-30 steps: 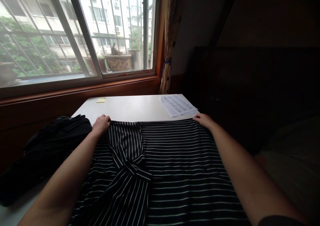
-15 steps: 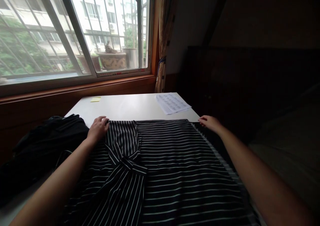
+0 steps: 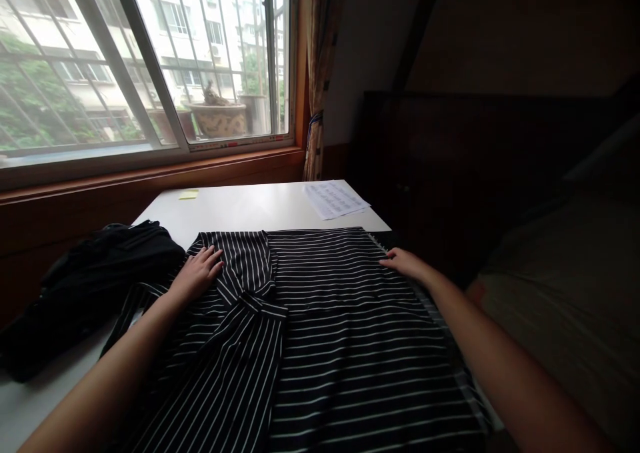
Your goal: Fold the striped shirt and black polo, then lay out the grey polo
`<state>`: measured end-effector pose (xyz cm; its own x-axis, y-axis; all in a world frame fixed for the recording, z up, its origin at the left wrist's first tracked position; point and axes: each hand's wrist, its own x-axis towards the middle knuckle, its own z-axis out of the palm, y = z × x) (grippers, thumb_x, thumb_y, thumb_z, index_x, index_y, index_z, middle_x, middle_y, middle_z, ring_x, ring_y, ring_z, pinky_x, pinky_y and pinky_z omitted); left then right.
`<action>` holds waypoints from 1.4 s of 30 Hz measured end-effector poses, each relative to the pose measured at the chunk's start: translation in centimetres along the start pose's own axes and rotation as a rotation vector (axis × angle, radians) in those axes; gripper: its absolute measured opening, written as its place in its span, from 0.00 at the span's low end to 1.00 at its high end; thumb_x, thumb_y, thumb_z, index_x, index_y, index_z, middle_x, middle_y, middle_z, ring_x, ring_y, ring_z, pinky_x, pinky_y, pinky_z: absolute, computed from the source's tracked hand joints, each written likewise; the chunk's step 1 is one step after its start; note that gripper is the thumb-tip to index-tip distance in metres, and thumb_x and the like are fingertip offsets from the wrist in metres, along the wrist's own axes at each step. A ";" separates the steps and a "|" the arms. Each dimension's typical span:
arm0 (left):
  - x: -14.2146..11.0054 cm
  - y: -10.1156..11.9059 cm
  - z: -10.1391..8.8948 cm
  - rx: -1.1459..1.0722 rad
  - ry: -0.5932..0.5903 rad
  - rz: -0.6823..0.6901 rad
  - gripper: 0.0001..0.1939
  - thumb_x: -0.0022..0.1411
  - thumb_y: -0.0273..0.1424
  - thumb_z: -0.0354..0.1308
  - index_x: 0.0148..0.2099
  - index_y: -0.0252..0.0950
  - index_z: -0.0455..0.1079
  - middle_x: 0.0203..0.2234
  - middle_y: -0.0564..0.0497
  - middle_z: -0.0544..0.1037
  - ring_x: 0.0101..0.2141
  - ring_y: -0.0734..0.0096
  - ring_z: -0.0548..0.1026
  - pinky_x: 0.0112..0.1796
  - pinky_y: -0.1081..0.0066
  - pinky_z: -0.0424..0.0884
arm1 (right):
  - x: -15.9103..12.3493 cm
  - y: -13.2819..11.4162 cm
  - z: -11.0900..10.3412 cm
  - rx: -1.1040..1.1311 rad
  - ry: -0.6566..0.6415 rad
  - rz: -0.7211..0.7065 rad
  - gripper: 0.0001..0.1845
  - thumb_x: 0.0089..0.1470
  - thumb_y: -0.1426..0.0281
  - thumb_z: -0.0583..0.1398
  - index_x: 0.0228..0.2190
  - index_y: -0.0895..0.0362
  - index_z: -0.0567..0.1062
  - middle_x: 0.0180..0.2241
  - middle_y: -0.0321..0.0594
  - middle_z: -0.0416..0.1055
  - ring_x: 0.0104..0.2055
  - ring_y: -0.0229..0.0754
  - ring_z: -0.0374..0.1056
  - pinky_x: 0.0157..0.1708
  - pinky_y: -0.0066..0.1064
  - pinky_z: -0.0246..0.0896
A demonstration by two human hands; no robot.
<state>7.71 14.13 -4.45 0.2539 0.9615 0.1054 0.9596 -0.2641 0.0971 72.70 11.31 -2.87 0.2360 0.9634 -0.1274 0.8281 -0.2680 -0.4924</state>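
Note:
A black shirt with thin white stripes [image 3: 345,326] lies spread over the near part of the white table. Its sleeve [image 3: 240,373] is folded across the left side, with the cuff [image 3: 257,306] crossing near the middle. My left hand [image 3: 199,269] rests flat on the upper left of the shirt, fingers apart. At the upper right edge, my right hand [image 3: 403,265] has its thumb and fingers closed on the fabric. A pale, ragged seam edge shows along that side, partly behind my right forearm.
A heap of black clothing [image 3: 100,273] lies on the table's left. Toward the back of the white table [image 3: 240,206] are a yellow sticky note [image 3: 189,194] and printed sheets [image 3: 336,199]. A barred window [image 3: 150,73] and a tied curtain [image 3: 315,119] stand behind.
Both hands have come nearer: the left from the shirt's top edge onto its surface, fingers now spread, the right down along the right edge. The view has shifted slightly.

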 end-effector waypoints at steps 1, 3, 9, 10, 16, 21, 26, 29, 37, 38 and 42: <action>0.0 0.0 0.0 0.002 -0.012 -0.009 0.30 0.73 0.43 0.38 0.72 0.39 0.54 0.71 0.42 0.52 0.70 0.49 0.47 0.64 0.44 0.50 | 0.0 0.0 0.1 -0.034 0.022 -0.013 0.13 0.52 0.60 0.66 0.36 0.56 0.78 0.34 0.42 0.79 0.36 0.47 0.74 0.32 0.30 0.64; 0.2 -0.1 -0.1 0.002 -0.038 -0.025 0.31 0.73 0.45 0.36 0.73 0.41 0.52 0.72 0.44 0.50 0.71 0.50 0.46 0.64 0.44 0.48 | -0.3 0.1 0.0 -0.073 0.057 -0.040 0.09 0.55 0.62 0.64 0.33 0.55 0.77 0.34 0.41 0.78 0.37 0.46 0.74 0.33 0.30 0.62; 0.6 -0.2 -0.4 0.006 -0.076 -0.054 0.32 0.73 0.46 0.36 0.74 0.43 0.49 0.73 0.44 0.45 0.71 0.49 0.43 0.64 0.43 0.46 | -1.9 0.6 -0.3 -0.074 0.106 -0.118 0.08 0.58 0.62 0.61 0.35 0.52 0.76 0.32 0.38 0.77 0.37 0.44 0.73 0.35 0.30 0.61; 0.7 -0.3 -0.4 0.007 -0.073 -0.054 0.32 0.73 0.46 0.36 0.74 0.43 0.49 0.73 0.44 0.46 0.71 0.48 0.44 0.64 0.43 0.47 | -2.1 0.6 -0.3 -0.071 0.118 -0.139 0.09 0.58 0.61 0.61 0.36 0.52 0.76 0.31 0.37 0.76 0.36 0.44 0.73 0.35 0.30 0.61; 1.9 -0.5 -0.1 0.040 -0.018 -0.090 0.32 0.72 0.46 0.39 0.72 0.41 0.53 0.72 0.43 0.51 0.70 0.46 0.49 0.63 0.45 0.52 | -2.8 1.5 -0.4 -0.091 0.257 -0.229 0.12 0.55 0.62 0.63 0.39 0.55 0.77 0.35 0.41 0.75 0.39 0.45 0.72 0.42 0.33 0.65; 3.5 0.2 0.1 0.039 -0.028 -0.182 0.33 0.72 0.47 0.36 0.72 0.39 0.53 0.71 0.41 0.52 0.69 0.43 0.50 0.62 0.37 0.50 | -2.0 1.1 -0.8 -0.080 0.322 -0.126 0.16 0.54 0.61 0.64 0.42 0.55 0.78 0.40 0.44 0.76 0.43 0.47 0.73 0.45 0.34 0.66; 4.5 0.5 0.4 0.029 -0.038 -0.234 0.33 0.72 0.48 0.35 0.72 0.40 0.53 0.72 0.42 0.51 0.69 0.44 0.49 0.62 0.32 0.47 | 0.3 -0.8 -1.1 0.049 0.239 -0.022 0.18 0.53 0.60 0.65 0.44 0.55 0.79 0.40 0.44 0.79 0.44 0.49 0.75 0.45 0.35 0.67; 4.6 0.5 0.6 0.025 -0.005 -0.244 0.32 0.72 0.48 0.35 0.71 0.41 0.55 0.71 0.43 0.53 0.69 0.45 0.50 0.62 0.32 0.47 | 2.4 -1.7 -0.7 0.119 0.228 0.024 0.22 0.52 0.59 0.67 0.46 0.56 0.78 0.40 0.45 0.80 0.42 0.49 0.76 0.43 0.35 0.68; 4.7 0.5 0.3 0.037 0.051 -0.241 0.31 0.71 0.48 0.37 0.69 0.42 0.59 0.69 0.44 0.59 0.68 0.49 0.55 0.62 0.37 0.52 | 7.2 -2.9 1.2 0.181 0.243 0.044 0.29 0.44 0.63 0.70 0.49 0.56 0.76 0.36 0.41 0.80 0.38 0.46 0.76 0.40 0.32 0.69; 4.9 0.4 0.3 0.038 0.051 -0.243 0.31 0.71 0.48 0.37 0.69 0.42 0.60 0.69 0.44 0.59 0.68 0.50 0.55 0.62 0.37 0.52 | 7.6 -2.8 1.3 0.186 0.249 0.045 0.29 0.44 0.63 0.70 0.49 0.56 0.76 0.37 0.42 0.80 0.38 0.46 0.76 0.40 0.32 0.69; 5.5 0.3 0.4 0.038 0.054 -0.269 0.31 0.71 0.47 0.37 0.69 0.41 0.59 0.69 0.44 0.58 0.68 0.49 0.54 0.62 0.37 0.51 | 8.6 -2.4 1.3 0.209 0.266 0.040 0.29 0.45 0.65 0.70 0.50 0.56 0.75 0.36 0.43 0.79 0.36 0.45 0.76 0.38 0.32 0.69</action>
<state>9.46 19.35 -4.21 -0.0169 0.9910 0.1331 0.9957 0.0046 0.0921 72.07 20.21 -3.89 0.4135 0.9082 0.0655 0.6997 -0.2709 -0.6610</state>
